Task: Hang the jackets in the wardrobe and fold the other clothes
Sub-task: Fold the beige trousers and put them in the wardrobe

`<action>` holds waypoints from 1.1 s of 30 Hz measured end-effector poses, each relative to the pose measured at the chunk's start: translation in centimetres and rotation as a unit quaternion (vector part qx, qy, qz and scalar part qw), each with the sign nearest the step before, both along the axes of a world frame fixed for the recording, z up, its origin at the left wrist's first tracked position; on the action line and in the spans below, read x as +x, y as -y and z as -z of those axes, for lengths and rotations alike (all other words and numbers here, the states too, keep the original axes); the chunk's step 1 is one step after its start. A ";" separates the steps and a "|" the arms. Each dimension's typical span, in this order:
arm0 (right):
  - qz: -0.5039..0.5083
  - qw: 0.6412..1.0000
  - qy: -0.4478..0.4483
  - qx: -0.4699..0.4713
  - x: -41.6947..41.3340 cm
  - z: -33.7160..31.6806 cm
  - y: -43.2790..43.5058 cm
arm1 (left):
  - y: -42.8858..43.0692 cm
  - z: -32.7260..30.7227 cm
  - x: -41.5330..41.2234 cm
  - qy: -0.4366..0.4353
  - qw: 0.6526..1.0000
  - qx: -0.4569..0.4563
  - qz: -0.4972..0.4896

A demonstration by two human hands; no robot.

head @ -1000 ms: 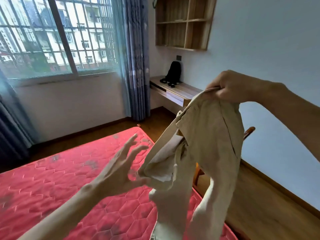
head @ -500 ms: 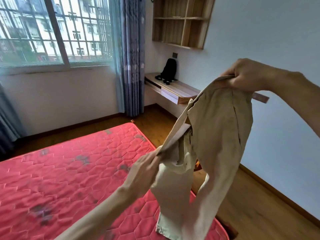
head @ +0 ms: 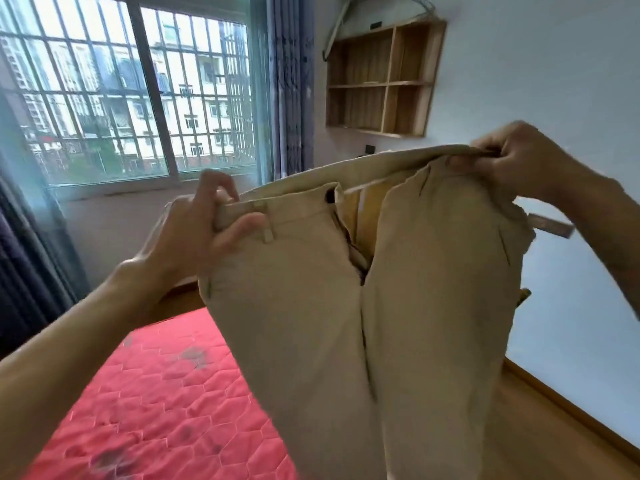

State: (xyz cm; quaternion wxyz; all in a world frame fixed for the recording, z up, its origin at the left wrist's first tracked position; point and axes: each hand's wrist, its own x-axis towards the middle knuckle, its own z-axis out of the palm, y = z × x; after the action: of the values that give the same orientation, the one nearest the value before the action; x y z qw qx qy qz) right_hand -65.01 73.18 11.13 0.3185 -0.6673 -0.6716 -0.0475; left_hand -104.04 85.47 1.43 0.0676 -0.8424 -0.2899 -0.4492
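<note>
Left hand point(head: 194, 237), right hand point(head: 516, 164) — one trousers point(head: 433, 289)

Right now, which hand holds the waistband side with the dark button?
The left hand, pinching the waistband of the beige trousers by the belt loop and button; the right hand grips the buttonless side.

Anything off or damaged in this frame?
The red quilted mattress is bare and carries dark grey smudges that look like stains. The beige fabric trousers, held at the waistband by the left hand and right hand, hang with the fly open.
</note>
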 end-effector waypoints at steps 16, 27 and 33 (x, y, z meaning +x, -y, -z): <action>-0.028 0.973 0.113 -0.198 -8.7 -2.2 -10.5 | -2.7 -10.3 -0.9 -0.026 0.912 -0.322 -0.253; -0.239 0.957 -0.058 -0.154 -17.5 -4.5 -10.3 | -0.4 -11.7 6.0 0.083 0.886 -0.420 -0.177; -0.274 0.929 -0.228 -0.097 -17.2 -4.5 -11.8 | 1.3 -14.4 5.5 0.014 0.905 -0.422 -0.046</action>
State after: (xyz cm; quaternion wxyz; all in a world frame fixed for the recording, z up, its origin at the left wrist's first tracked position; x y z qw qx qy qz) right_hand -82.26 84.96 15.65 0.3977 -0.4777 -0.7388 0.2604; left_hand -98.55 84.21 15.79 -0.2778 -0.7716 -0.4918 -0.2926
